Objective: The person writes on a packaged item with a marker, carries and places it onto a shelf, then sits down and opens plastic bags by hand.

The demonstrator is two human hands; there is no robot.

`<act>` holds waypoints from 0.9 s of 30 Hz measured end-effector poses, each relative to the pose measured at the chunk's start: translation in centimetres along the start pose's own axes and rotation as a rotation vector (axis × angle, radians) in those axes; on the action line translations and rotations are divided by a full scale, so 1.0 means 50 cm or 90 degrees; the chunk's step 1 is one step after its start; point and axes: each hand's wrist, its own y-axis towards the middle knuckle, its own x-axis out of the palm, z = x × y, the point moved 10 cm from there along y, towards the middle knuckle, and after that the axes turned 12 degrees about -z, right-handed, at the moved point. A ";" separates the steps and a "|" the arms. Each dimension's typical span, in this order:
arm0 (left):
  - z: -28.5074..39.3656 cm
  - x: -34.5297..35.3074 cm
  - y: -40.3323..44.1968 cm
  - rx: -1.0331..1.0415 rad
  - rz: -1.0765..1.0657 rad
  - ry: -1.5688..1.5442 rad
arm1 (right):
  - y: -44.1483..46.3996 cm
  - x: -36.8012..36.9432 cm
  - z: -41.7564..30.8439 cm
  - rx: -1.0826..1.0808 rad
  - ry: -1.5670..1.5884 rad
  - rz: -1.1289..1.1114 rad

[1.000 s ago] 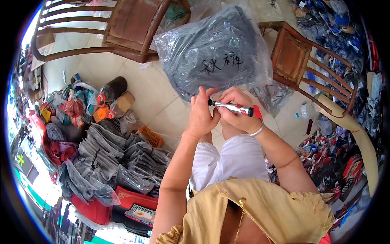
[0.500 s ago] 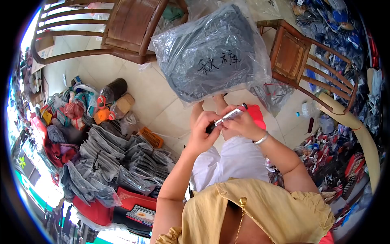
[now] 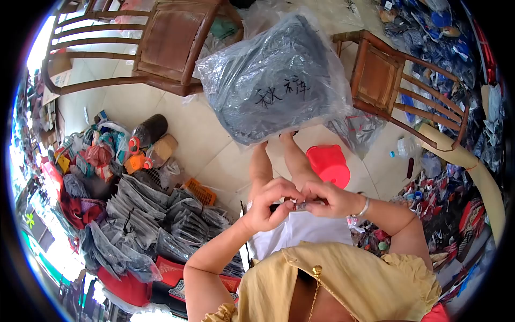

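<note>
In front of my lap, my left hand (image 3: 271, 205) and my right hand (image 3: 332, 198) meet with fingers closed on a marker pen (image 3: 300, 206). It lies roughly level between them. My left fingers grip its dark end and my right fingers its pale barrel; the fingers hide much of it. Beyond the hands, a big clear plastic bag (image 3: 241, 75) full of dark grey folded cloth leans tilted in front of my feet. Black handwritten characters mark its near face.
Wooden chairs stand at the left (image 3: 169, 45) and right (image 3: 375, 75) of the bag. A red plastic stool or tub (image 3: 328, 163) is beside my legs. Bagged grey garments (image 3: 139, 198) are piled at left, near an orange basket (image 3: 199, 191). Packaged goods (image 3: 434, 198) heap up at right.
Both hands have come down closer to my lap, and the pen has turned from slanting upward to nearly level. The red stool or tub shows more fully. The view has shifted slightly.
</note>
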 end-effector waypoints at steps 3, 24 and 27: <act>0.058 0.013 -0.002 0.064 -0.038 0.027 | -0.010 0.024 -0.006 -0.011 0.024 0.013; -0.266 -0.203 -0.082 -0.344 0.091 -0.192 | 0.071 -0.084 0.145 0.112 0.015 0.169; -0.293 -0.492 -0.147 -0.297 0.506 -0.159 | -0.005 -0.224 0.222 0.080 0.054 0.429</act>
